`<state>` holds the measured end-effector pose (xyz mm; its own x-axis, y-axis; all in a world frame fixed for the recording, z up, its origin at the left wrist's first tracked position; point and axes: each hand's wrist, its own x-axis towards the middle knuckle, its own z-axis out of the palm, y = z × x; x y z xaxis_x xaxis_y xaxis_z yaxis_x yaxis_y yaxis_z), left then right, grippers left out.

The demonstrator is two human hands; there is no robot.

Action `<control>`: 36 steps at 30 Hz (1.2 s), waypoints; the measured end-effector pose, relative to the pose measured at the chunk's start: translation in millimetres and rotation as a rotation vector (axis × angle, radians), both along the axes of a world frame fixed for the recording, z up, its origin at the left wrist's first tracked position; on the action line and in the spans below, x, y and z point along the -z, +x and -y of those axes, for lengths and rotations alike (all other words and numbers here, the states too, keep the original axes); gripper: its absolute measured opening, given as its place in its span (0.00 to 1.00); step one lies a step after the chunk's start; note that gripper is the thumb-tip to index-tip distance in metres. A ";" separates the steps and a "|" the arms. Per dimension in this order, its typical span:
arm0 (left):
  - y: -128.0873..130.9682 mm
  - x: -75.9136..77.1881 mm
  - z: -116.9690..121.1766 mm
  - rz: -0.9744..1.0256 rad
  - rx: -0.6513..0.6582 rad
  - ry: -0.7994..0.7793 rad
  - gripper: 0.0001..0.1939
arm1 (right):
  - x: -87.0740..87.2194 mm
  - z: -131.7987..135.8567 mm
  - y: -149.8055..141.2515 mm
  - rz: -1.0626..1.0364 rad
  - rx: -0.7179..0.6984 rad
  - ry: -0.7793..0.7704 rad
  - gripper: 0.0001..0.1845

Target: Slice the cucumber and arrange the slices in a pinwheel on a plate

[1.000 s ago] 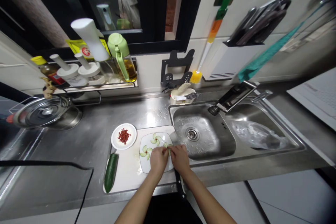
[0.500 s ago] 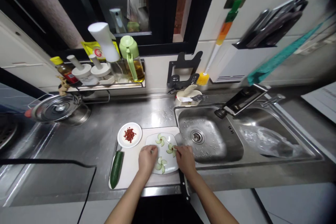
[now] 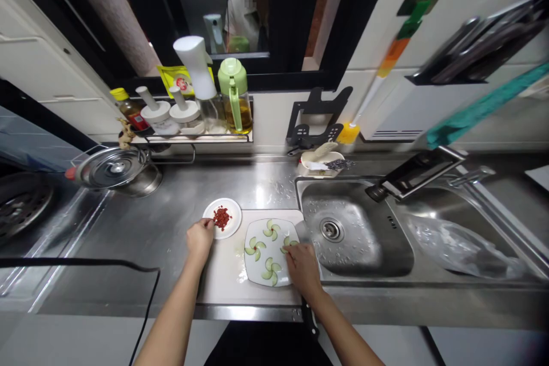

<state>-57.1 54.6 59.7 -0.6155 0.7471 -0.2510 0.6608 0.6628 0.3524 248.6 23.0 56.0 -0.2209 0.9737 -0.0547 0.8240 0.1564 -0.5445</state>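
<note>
My left hand (image 3: 199, 240) is closed, its fingertips pinched at the left rim of a small white plate (image 3: 234, 230). A heap of chopped red bits (image 3: 222, 218) lies on that plate. Whatever the fingers hold, if anything, is too small to make out. My right hand (image 3: 305, 269) has curled fingers touching the right-hand group of pale cucumber slices (image 3: 290, 243) on a squarish white plate (image 3: 257, 271). Several such pinwheels of slices lie there, some with a red centre visible. Both plates sit on a white cutting board (image 3: 227, 286). My left arm hides the whole cucumber.
A knife handle (image 3: 307, 314) juts past the board's front edge. At right is a sink (image 3: 364, 240) with a plastic bag (image 3: 458, 246) in its second basin. Behind are an oil bottle (image 3: 235, 97) and seasoning jars (image 3: 159, 117); a lidded pot (image 3: 141, 177) stands left.
My left hand has moved left from the squarish plate to the small plate's rim. My right hand has stayed by the right-hand slices. The camera view has shifted left.
</note>
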 end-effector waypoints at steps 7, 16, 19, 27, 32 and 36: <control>-3.3 2.8 -20.6 0.048 -0.032 -0.057 0.16 | -2.5 3.7 -2.1 0.051 -0.007 -0.017 0.16; -4.4 6.6 -26.9 0.042 -0.030 -0.061 0.13 | -1.3 6.6 0.3 0.059 0.005 -0.026 0.15; -7.9 6.1 -22.8 0.060 -0.047 -0.031 0.14 | -3.7 6.2 0.5 0.052 0.008 -0.033 0.15; 12.8 -1.6 8.9 0.226 -0.046 0.180 0.15 | -1.3 8.9 1.8 0.031 -0.014 -0.011 0.16; 68.8 5.7 44.7 0.421 0.264 0.255 0.15 | -1.5 14.2 2.0 0.015 -0.003 -0.008 0.15; 108.1 18.2 69.3 0.488 0.503 0.284 0.12 | -0.4 20.5 1.5 0.010 -0.006 -0.022 0.14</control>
<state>51.0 -14.7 41.5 -0.0517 0.9851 -0.1641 0.5844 0.1631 0.7949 250.0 2.5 56.5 -0.2261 0.9709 -0.0785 0.8284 0.1492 -0.5399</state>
